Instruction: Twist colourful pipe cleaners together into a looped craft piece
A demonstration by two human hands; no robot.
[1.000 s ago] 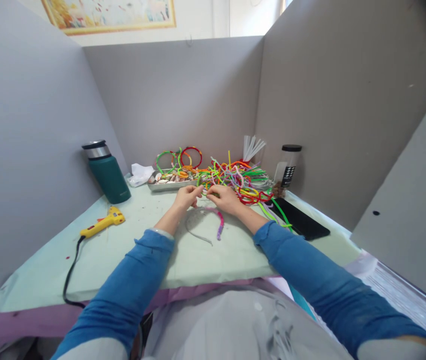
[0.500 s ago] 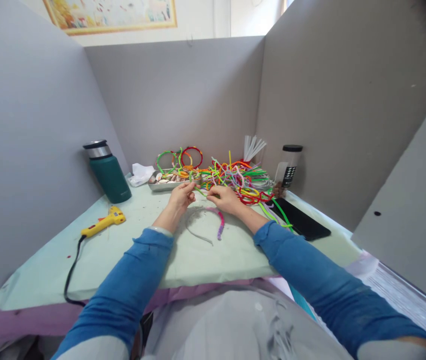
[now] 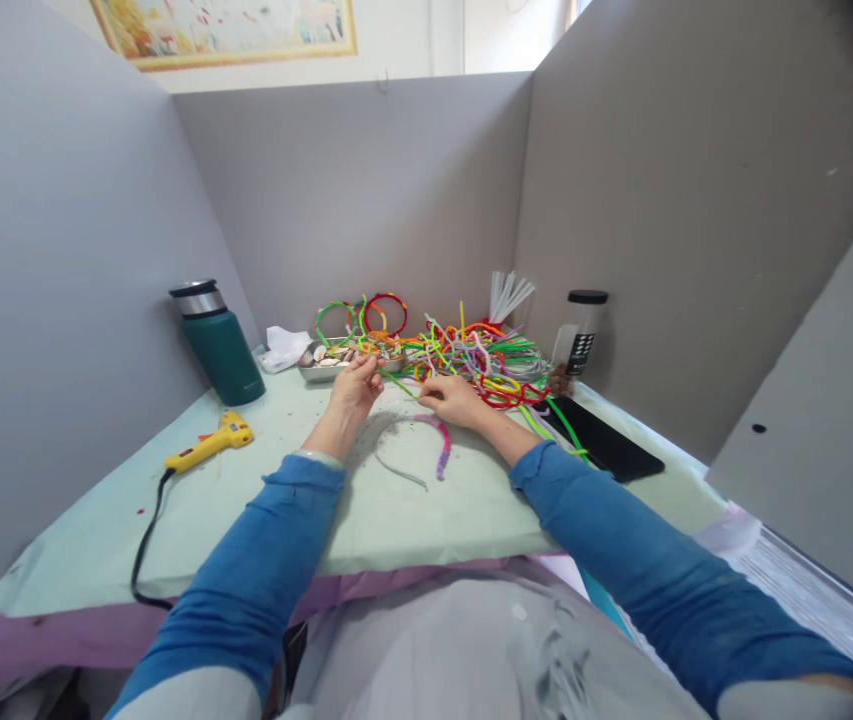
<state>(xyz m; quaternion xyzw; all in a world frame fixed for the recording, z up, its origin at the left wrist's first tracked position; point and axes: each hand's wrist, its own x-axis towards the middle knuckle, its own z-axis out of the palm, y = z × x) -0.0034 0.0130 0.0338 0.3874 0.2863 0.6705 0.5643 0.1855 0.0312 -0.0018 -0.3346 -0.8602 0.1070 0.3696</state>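
A green pipe cleaner (image 3: 399,384) stretches between my two hands above the table. My left hand (image 3: 355,391) pinches its left end, and my right hand (image 3: 450,398) is closed on the other end. Just below them a headband (image 3: 444,446) lies on the tabletop. Pink and purple fuzzy wrapping covers its right side, while its left side is bare grey. Behind my left hand stands a metal tray (image 3: 313,374) of small flat pieces. A tangled heap of coloured pipe cleaners (image 3: 482,350) lies beyond my right hand.
On the left are a yellow glue gun (image 3: 208,443) with a black cord, a green bottle (image 3: 220,352) and crumpled tissue (image 3: 285,347). A black phone-like slab (image 3: 610,440) and a clear jar (image 3: 577,340) are on the right. Grey partitions (image 3: 351,190) enclose the table.
My left hand has moved a little to the left and back, away from my right hand. More of the green pipe cleaner shows between them. The headband has stayed put.
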